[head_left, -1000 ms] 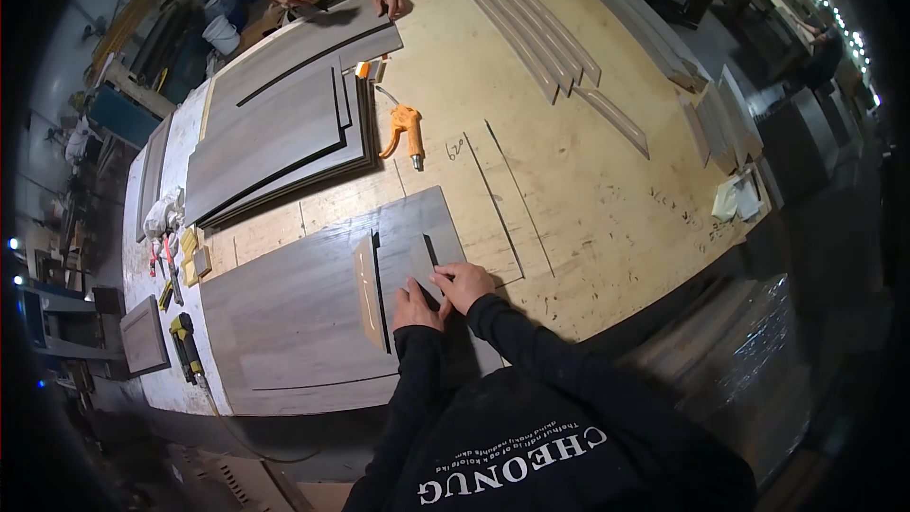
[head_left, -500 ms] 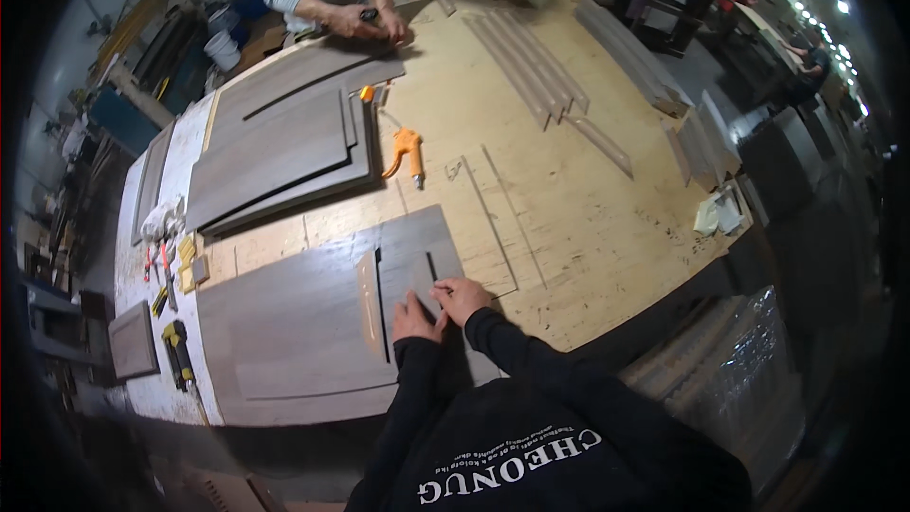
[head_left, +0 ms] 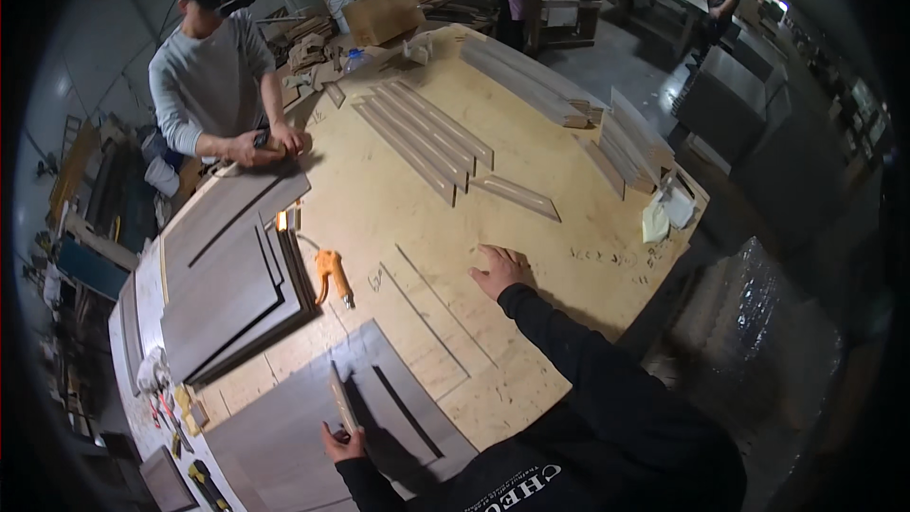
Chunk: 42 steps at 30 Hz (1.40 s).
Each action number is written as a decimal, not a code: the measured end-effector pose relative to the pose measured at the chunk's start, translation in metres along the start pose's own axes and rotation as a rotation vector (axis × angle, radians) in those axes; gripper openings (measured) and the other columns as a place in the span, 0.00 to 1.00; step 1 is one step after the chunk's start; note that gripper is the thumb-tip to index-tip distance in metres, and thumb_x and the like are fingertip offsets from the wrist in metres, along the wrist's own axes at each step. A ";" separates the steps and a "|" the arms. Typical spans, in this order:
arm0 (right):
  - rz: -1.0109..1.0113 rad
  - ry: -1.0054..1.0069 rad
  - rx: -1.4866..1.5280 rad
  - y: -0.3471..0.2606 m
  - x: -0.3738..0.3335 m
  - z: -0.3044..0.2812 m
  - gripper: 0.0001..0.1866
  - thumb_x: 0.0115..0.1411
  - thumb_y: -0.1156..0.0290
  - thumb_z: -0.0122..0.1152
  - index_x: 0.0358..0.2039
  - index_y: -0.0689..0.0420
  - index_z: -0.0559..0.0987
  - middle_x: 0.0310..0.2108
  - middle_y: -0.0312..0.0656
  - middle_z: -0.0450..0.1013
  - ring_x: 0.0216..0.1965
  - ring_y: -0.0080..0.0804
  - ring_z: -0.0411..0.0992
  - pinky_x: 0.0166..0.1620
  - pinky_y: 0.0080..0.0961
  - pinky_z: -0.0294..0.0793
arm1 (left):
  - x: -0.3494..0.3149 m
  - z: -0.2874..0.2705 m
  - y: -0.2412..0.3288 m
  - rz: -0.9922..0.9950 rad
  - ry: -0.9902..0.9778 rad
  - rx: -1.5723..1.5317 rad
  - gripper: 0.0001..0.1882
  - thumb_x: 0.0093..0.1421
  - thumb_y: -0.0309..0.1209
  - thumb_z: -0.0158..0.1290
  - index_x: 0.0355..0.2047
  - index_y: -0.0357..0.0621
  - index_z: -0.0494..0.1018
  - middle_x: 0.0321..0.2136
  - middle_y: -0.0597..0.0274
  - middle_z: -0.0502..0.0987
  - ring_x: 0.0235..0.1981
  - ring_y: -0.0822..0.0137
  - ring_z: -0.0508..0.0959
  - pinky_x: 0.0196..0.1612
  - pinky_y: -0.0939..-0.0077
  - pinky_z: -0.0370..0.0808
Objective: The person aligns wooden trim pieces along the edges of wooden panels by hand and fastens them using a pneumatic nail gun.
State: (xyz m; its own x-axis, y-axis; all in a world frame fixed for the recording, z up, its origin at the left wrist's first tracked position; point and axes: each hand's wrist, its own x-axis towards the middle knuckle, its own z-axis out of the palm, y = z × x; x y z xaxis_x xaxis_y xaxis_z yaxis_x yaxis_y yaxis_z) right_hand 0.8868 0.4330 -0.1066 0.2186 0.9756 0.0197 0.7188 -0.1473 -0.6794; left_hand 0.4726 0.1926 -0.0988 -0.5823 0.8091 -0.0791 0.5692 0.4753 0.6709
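My left hand (head_left: pixel 343 441) grips a short wooden strip (head_left: pixel 339 396) with a pale line along its face, tilted up over the grey-brown wood panel (head_left: pixel 275 436). A long dark slot-like mark (head_left: pixel 408 410) runs across that panel beside the strip. My right hand (head_left: pixel 500 270) is reached out over the plywood tabletop (head_left: pixel 540 322), fingers apart and holding nothing. Ahead of it lie several mitred wooden strips (head_left: pixel 412 137), each with a pale line, and a single strip (head_left: pixel 517 197) apart from them.
An orange air blow gun (head_left: pixel 332 275) lies beside stacked grey panels (head_left: pixel 227 294). Across the table a co-worker (head_left: pixel 213 76) handles a dark tool. More long strips (head_left: pixel 526 81) rest at the far edge; a yellow-black tool (head_left: pixel 204 484) is at the near left.
My left hand has moved left and lifted the wooden strip off the panel. The right hand has left the panel and reached forward right. The view has swung upward and right.
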 end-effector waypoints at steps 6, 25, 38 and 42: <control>-0.010 -0.002 -0.011 0.002 0.093 0.020 0.36 0.51 0.53 0.59 0.59 0.50 0.62 0.58 0.42 0.61 0.61 0.42 0.53 0.59 0.49 0.52 | -0.062 0.056 0.149 0.125 -0.286 -0.280 0.48 0.40 0.24 0.64 0.61 0.40 0.51 0.30 0.56 0.74 0.26 0.68 0.75 0.28 0.73 0.73; -0.074 0.114 -0.231 -0.071 0.161 0.055 0.41 0.46 0.62 0.63 0.59 0.61 0.58 0.50 0.52 0.62 0.51 0.47 0.62 0.55 0.37 0.62 | -0.065 0.075 0.180 0.215 -0.172 0.059 0.41 0.44 0.26 0.62 0.59 0.41 0.57 0.39 0.53 0.71 0.35 0.60 0.73 0.38 0.68 0.71; 0.393 -1.162 1.089 0.012 -0.119 -0.127 0.29 0.50 0.68 0.60 0.53 0.63 0.67 0.49 0.41 0.70 0.45 0.27 0.70 0.50 0.25 0.67 | 0.020 0.104 0.249 1.005 -0.311 0.109 0.38 0.45 0.27 0.60 0.59 0.49 0.60 0.56 0.46 0.60 0.55 0.47 0.63 0.56 0.62 0.65; 0.454 -1.319 1.096 -0.009 -0.188 -0.151 0.41 0.44 0.62 0.68 0.57 0.65 0.63 0.50 0.42 0.69 0.46 0.28 0.70 0.51 0.25 0.66 | 0.012 0.061 0.249 1.448 -0.329 0.310 0.34 0.52 0.31 0.53 0.60 0.59 0.58 0.62 0.55 0.55 0.62 0.50 0.58 0.61 0.53 0.57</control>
State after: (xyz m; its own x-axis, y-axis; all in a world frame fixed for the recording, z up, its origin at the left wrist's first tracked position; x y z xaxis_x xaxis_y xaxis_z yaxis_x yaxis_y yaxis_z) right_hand 0.9387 0.2259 0.0067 -0.7663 0.4447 -0.4637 -0.0912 -0.7898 -0.6066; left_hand 0.6430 0.3424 0.0221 0.6969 0.6475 0.3084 0.6405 -0.7553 0.1385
